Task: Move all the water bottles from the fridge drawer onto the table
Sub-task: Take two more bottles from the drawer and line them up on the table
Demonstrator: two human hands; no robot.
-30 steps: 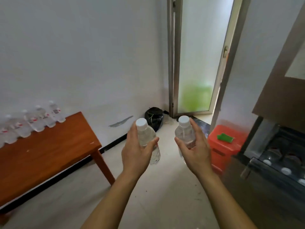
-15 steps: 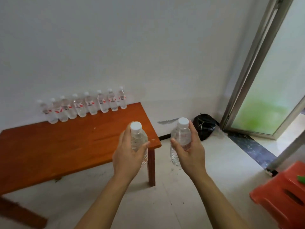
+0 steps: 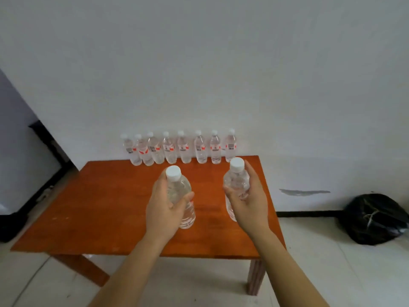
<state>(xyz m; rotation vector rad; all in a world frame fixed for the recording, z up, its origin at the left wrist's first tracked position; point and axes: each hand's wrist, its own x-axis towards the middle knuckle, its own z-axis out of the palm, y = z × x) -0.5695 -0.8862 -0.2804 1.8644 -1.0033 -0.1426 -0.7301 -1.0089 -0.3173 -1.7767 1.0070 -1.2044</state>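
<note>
My left hand [image 3: 162,207] grips a clear water bottle [image 3: 180,196] with a white cap, held upright above the middle of the brown wooden table [image 3: 99,209]. My right hand [image 3: 250,200] grips a second capped bottle [image 3: 236,182] over the table's right part. Both bottles hang in the air above the tabletop. A row of several water bottles [image 3: 180,148] with red and white labels stands along the table's far edge against the wall. The fridge drawer is out of view.
A white wall rises right behind the table. A black bag [image 3: 374,218] lies on the tiled floor at the right, by the wall. A dark object [image 3: 13,224] sits on the floor at the far left. The table's right front leg [image 3: 255,276] is near my right forearm.
My view has swung left from the fridge and door to face the table. Both hands, each holding its bottle, have come over the tabletop.
</note>
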